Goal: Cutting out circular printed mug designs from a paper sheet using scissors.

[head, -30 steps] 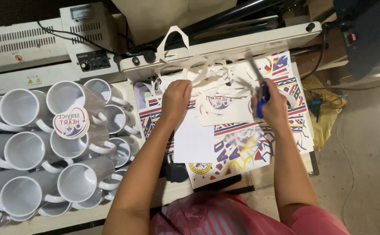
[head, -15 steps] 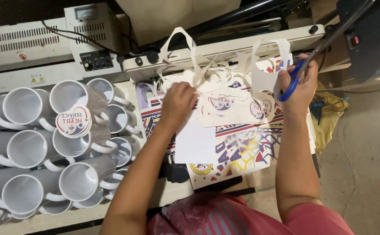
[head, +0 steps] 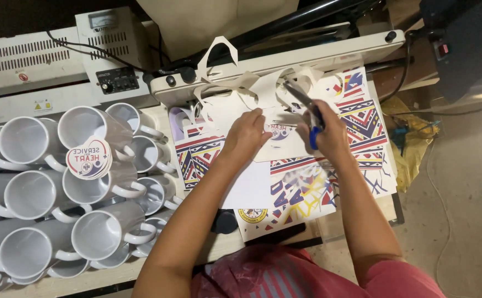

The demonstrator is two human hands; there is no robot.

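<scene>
left hand [head: 246,135] grip pinching the printed sheet [head: 277,140]; right hand [head: 326,135] grip closed around blue-handled scissors [head: 306,113]

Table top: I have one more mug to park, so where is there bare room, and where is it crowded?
Only bare patch: the wooden strip at the near edge of the table, below the white mugs. The mugs fill the left; printed sheets and paper scraps cover the rest, under the left hand and the right hand with scissors.

Glossy ceramic mugs [head: 31,194] (white); matt paper sheets [head: 301,193].
</scene>
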